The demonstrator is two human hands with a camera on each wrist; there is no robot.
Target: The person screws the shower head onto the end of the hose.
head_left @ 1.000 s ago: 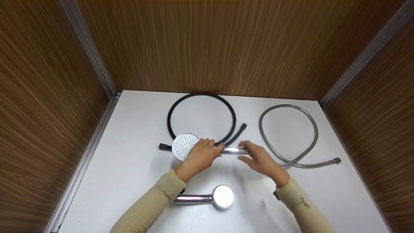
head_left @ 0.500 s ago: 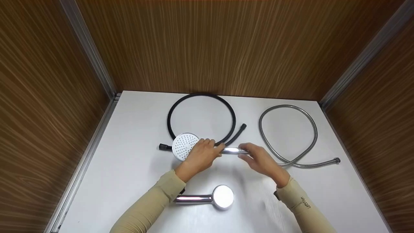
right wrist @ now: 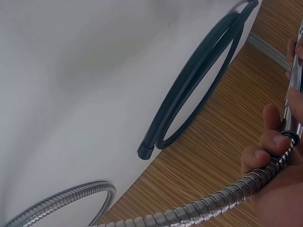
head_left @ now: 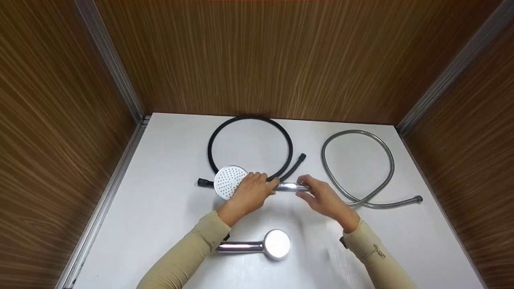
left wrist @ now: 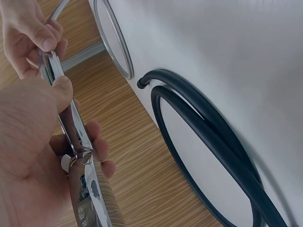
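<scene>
My left hand grips the chrome handle of a hand shower whose round white spray face points up in the head view. At the handle's right end is my right hand, its thumb and fingers curled round the end of a ribbed metal shower hose. The hose end meets the handle end in the right wrist view; the thread between them is hidden. From there the hose runs off to the right and loops on the white table.
Behind the hands lies a coiled black hose, one end poking out left past the spray face. A second chrome hand shower rests nearer the front, its handle end hidden by the left sleeve. Wood-patterned panels enclose the table.
The right hand's fingers and thumb shift slightly round the joint, closing a little and then spreading again. The left hand, hand shower and hoses stay in place.
</scene>
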